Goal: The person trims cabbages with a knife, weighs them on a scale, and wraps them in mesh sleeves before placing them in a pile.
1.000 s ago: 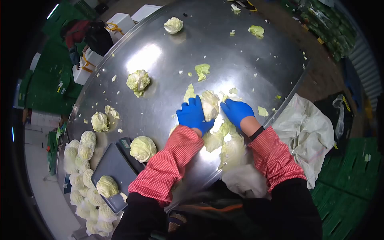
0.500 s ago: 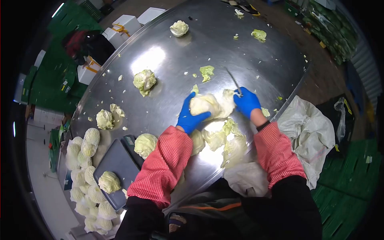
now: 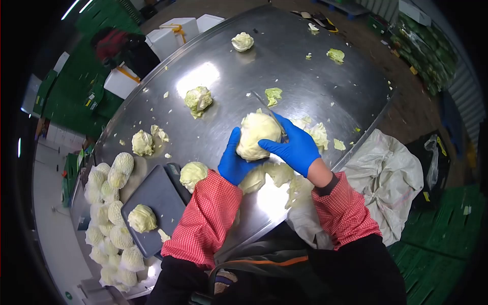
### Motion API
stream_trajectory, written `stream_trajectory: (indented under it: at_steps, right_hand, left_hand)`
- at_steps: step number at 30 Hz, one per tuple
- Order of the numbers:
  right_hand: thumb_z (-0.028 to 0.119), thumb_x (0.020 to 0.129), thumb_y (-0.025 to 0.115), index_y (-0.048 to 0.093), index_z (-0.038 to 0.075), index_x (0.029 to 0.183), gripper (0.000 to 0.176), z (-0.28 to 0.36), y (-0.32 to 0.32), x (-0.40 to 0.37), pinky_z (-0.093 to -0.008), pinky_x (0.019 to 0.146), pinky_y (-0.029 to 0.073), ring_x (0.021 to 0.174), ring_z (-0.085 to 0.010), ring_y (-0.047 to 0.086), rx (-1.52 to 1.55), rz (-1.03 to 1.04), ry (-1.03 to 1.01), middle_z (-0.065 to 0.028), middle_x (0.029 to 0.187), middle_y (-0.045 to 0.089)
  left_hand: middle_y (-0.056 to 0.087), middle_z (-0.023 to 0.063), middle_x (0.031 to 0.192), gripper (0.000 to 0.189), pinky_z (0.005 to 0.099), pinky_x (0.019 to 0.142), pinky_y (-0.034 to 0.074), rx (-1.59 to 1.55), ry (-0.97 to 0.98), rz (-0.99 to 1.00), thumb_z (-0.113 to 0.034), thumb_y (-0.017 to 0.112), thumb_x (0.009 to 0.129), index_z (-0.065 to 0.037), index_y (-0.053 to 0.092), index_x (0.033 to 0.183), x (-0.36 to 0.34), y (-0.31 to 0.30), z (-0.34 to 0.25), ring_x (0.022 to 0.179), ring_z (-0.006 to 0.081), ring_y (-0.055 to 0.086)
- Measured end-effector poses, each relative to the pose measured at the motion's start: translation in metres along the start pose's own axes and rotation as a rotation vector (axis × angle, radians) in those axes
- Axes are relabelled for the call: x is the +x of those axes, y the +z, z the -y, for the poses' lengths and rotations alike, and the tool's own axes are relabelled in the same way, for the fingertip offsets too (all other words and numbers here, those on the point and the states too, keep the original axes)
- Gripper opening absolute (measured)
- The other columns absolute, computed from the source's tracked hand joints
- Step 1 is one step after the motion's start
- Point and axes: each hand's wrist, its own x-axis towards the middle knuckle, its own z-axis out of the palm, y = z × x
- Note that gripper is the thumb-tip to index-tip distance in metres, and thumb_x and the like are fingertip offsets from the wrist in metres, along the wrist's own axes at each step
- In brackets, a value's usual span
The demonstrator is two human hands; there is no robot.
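A pale, trimmed cabbage (image 3: 257,133) sits between my two blue-gloved hands over the metal table. My left hand (image 3: 235,161) cups it from the left and below. In my right hand (image 3: 296,148) is a knife (image 3: 262,104), its blade pointing up and away behind the cabbage; the handle is hidden in the fingers. The right thumb presses against the cabbage's side. Loose cabbage leaves (image 3: 278,174) lie under and near my hands, and more torn leaves (image 3: 318,135) lie just right of the right hand. An untrimmed cabbage (image 3: 193,175) rests by my left sleeve.
Other cabbages (image 3: 197,100) stand about the metal table (image 3: 229,76). At left are net-wrapped cabbages (image 3: 121,236) and a grey tray (image 3: 165,203) bearing one cabbage. A white sack (image 3: 389,178) hangs at the right edge. Another person (image 3: 127,51) is beyond white boxes (image 3: 165,38).
A loose leaf has come off the cabbage and now lies to the right on the table. My right hand has moved left onto the cabbage, which is turned more upright.
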Motion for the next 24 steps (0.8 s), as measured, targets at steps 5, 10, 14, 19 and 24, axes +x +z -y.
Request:
stream_trajectory:
  at_steps: [5,10,14,19,24]
  right_hand:
    - [0.043,0.076,0.072,0.047,0.013,0.135,0.071,0.016,0.004,-0.012,-0.0335,0.087,0.047,0.1,-0.0245,0.062,0.281,0.164,0.379,-0.0178,0.121,0.058]
    - [0.036,0.081,0.071,0.044,0.011,0.135,0.065,0.009,0.021,-0.02,-0.0248,0.064,0.05,0.066,-0.0121,0.059,0.221,-0.024,-0.069,-0.0032,0.076,0.058]
    - [0.032,0.091,0.059,0.05,0.002,0.126,0.047,0.011,0.015,-0.022,-0.0202,0.046,0.043,0.057,-0.0073,0.055,0.883,0.251,0.263,-0.0028,0.078,0.059]
    - [0.039,0.088,0.061,0.048,0.008,0.131,0.054,0.004,0.051,-0.027,-0.0233,0.054,0.047,0.062,-0.0103,0.057,0.622,0.187,0.327,-0.0052,0.077,0.06]
    - [0.054,0.076,0.067,0.039,0.017,0.139,0.078,0.033,0.046,-0.04,-0.0322,0.077,0.051,0.083,-0.0236,0.065,-0.121,0.159,-0.043,-0.0162,0.094,0.065]
  left_hand:
    - [0.047,0.0172,0.134,0.06,0.056,0.095,0.043,-0.076,0.013,-0.03,-0.048,0.044,0.093,-0.009,0.035,0.139,-0.031,0.008,0.0,0.121,0.0353,0.048]
    - [0.038,0.0159,0.141,0.068,0.0574,0.094,0.043,0.022,0.016,0.155,-0.055,0.044,0.091,-0.012,0.03,0.142,-0.063,0.009,-0.006,0.123,0.0376,0.045]
    - [0.037,0.0148,0.142,0.064,0.0559,0.096,0.042,0.231,0.148,0.168,-0.054,0.042,0.092,-0.017,0.027,0.143,-0.077,0.016,-0.014,0.126,0.034,0.044]
    - [0.037,0.0169,0.142,0.062,0.0558,0.099,0.041,0.028,0.076,0.057,-0.047,0.039,0.095,-0.009,0.028,0.143,-0.082,-0.003,-0.008,0.127,0.0359,0.042]
    - [0.039,0.0167,0.141,0.061,0.055,0.093,0.046,0.07,0.041,0.037,-0.048,0.041,0.095,-0.011,0.029,0.142,-0.099,-0.008,-0.008,0.125,0.035,0.045]
